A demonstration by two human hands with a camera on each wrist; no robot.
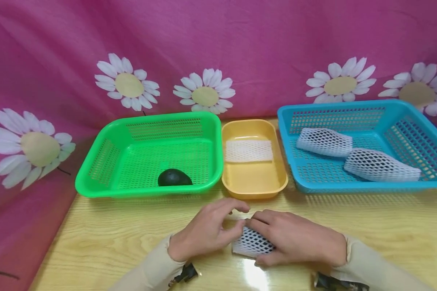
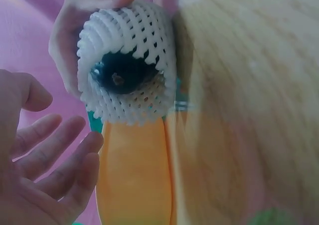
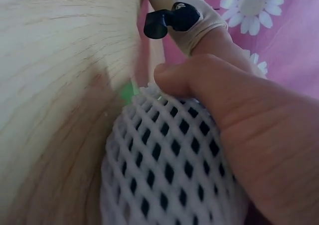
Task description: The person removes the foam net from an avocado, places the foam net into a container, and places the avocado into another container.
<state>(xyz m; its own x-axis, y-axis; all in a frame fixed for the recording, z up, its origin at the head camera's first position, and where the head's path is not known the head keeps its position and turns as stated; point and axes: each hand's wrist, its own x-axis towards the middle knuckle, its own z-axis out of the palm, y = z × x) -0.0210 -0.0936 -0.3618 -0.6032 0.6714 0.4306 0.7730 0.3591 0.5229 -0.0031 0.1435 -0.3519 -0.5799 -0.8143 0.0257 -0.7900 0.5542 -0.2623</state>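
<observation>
Right hand [image 1: 295, 238] grips a foam net [image 1: 251, 243] mostly hiding dark fruit [image 2: 122, 74]; left hand [image 1: 208, 229], fingers loose, empty.

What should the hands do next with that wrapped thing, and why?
I'd say the right hand could lift it toward the blue basket: the dark thing sits inside its white net, the left hand isn't gripping it, and two similar netted pieces lie in that basket.
</observation>
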